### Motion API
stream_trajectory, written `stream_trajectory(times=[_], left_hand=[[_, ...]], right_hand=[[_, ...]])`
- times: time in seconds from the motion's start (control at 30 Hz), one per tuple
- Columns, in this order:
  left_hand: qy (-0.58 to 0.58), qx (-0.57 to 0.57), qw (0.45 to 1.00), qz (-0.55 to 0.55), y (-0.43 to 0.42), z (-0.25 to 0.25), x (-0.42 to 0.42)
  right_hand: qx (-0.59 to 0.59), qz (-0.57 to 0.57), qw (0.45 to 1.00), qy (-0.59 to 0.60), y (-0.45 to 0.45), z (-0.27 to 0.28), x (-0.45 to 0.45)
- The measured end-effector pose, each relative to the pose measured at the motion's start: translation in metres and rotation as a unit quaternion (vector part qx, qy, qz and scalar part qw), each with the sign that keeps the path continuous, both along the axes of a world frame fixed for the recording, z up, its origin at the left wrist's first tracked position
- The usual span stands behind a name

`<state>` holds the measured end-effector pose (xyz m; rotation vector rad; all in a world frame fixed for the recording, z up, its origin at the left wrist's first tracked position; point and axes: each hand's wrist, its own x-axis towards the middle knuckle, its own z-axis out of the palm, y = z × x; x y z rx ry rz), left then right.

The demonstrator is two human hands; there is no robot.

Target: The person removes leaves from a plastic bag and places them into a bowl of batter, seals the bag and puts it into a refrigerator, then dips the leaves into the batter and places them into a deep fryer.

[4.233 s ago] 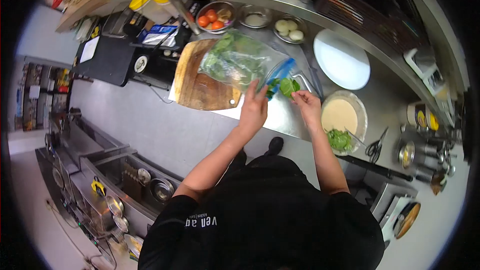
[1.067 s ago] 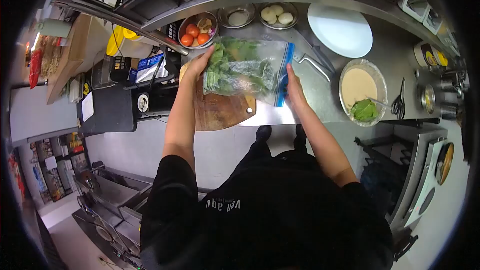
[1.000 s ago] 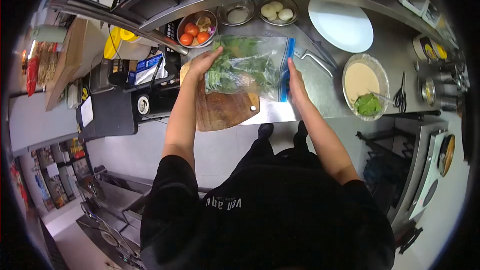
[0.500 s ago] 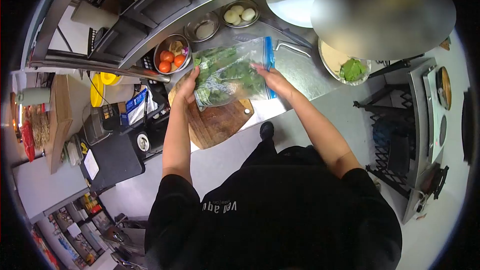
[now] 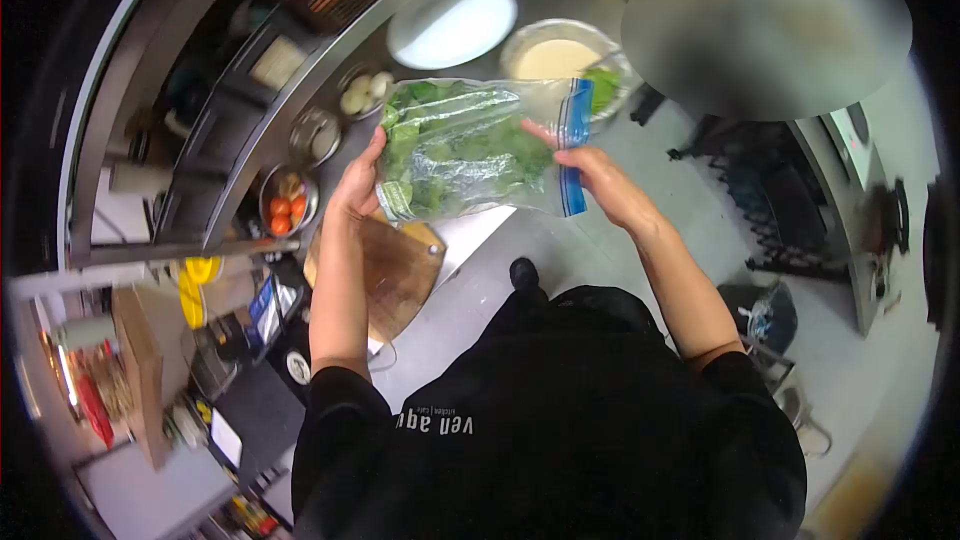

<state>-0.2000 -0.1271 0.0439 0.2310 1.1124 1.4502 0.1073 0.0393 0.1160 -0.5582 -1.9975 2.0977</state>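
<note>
Poised right of the tomatoes (image 5: 288, 212), pinching with the left hand (image 5: 355, 188), near the wooden board (image 5: 395, 275), the left end of a clear bag of leafy greens (image 5: 460, 155). Raised mid-scene, nearer than the pale mixture (image 5: 555, 58) on the far side, and pinched at the blue zip strip (image 5: 577, 110), at right, by the right hand (image 5: 610, 185). Apparently at a lift-and-support step, with the seal impossible to confirm; calling next, most likely, for even support from both ends.

Bag (image 5: 478, 152): clear, blue strip (image 5: 575, 188); leaves (image 5: 407, 118) green. Plate (image 5: 452, 23): white. Tomatoes (image 5: 281, 223): orange-red. Board (image 5: 400, 275): brown, darker patches. Shirt (image 5: 560, 440): black, white lettering (image 5: 436, 424).
</note>
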Motion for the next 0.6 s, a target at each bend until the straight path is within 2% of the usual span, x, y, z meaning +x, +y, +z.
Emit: stream_trajectory(times=[0.03, 0.1, 0.13, 0.17, 0.23, 0.27, 0.37, 0.4, 0.6], left_hand=[[0.003, 0.006, 1.000, -0.025, 0.018, 0.006, 0.008], [-0.018, 0.042, 0.994, -0.098, 0.050, 0.020, 0.032], [0.007, 0.052, 0.995, -0.085, 0.070, 0.037, 0.058], [0.008, 0.062, 0.992, -0.110, 0.088, 0.045, 0.077], [-0.001, 0.105, 0.983, -0.151, 0.124, 0.058, 0.118], [0.005, 0.115, 0.975, -0.188, 0.142, 0.067, 0.139], [0.034, 0.116, 0.959, -0.258, 0.198, 0.095, 0.218], [0.043, 0.120, 0.954, -0.273, 0.214, 0.103, 0.250], [0.094, 0.119, 0.868, -0.473, 0.298, 0.168, 0.475]], right_hand=[[0.006, -0.025, 1.000, 0.003, 0.007, 0.004, 0.024], [-0.218, -0.072, 0.964, 0.135, 0.018, 0.017, 0.072], [-0.280, -0.121, 0.937, 0.169, 0.025, 0.022, 0.102], [-0.267, -0.142, 0.936, 0.179, 0.028, 0.027, 0.124], [-0.233, -0.342, 0.893, 0.176, 0.029, 0.037, 0.166], [-0.176, -0.404, 0.891, 0.109, 0.030, 0.041, 0.186], [-0.107, -0.442, 0.886, 0.093, 0.041, 0.019, 0.260], [-0.120, -0.469, 0.870, 0.089, 0.041, 0.011, 0.291], [-0.089, -0.631, 0.763, 0.112, -0.003, 0.052, 0.464]])
